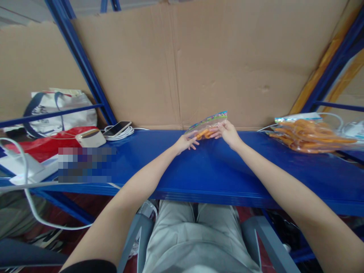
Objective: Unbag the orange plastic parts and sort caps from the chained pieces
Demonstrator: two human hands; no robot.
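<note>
Between my two hands, just above the blue tabletop (210, 167), is a clear zip bag (207, 123) with a coloured strip along its top edge. Orange pieces (202, 134) lie inside it; their exact kind is too small to make out. My left hand (185, 144) grips the bag's left end, thumb and fingers closed on the plastic. At the opposite end, my right hand (228, 134) pinches the bag near its upper right corner. The bag is tilted, its right end higher.
Larger clear bags of orange pieces (307, 136) lie at the right. On the left are a phone (117, 129) on a coiled white cable (121, 133), a cream case (91, 138), a red bag (57, 140), a white tote (64, 110) and a power strip (34, 170). Cardboard (227, 57) stands behind.
</note>
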